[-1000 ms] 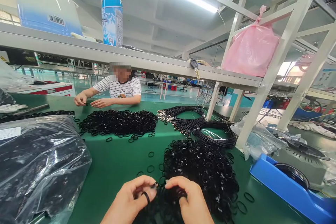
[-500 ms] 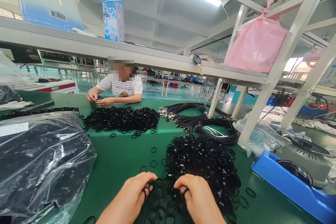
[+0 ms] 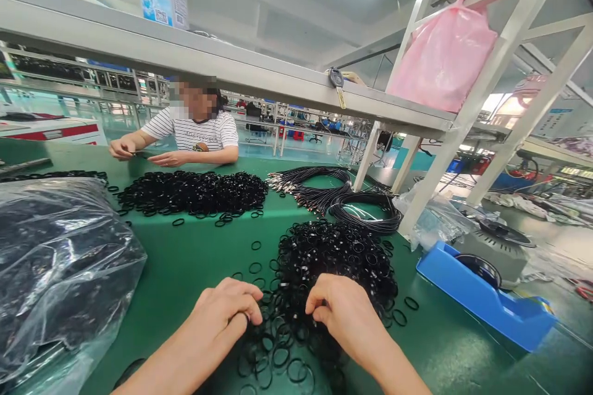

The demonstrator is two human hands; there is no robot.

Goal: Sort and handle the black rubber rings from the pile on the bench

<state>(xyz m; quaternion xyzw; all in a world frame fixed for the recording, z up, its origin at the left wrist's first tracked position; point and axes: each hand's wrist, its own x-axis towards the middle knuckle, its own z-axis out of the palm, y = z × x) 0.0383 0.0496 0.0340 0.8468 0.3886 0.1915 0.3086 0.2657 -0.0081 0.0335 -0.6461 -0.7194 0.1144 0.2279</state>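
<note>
Lower centre: black rings [image 3: 333,250], probably light and flexible, best pinched by the rim; left hand [image 3: 226,308] and right hand [image 3: 341,301] curl inward, any grip indiscernible.

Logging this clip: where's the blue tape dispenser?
In the head view, the blue tape dispenser is at lower right, right of the nearer black ring pile.

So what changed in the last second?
The hands drew apart: the right hand went farther over the near pile, the left hand sits left of it. The view tilted down. Pickup or release: can't tell. Far pile, cables and dispenser stayed put.
</note>
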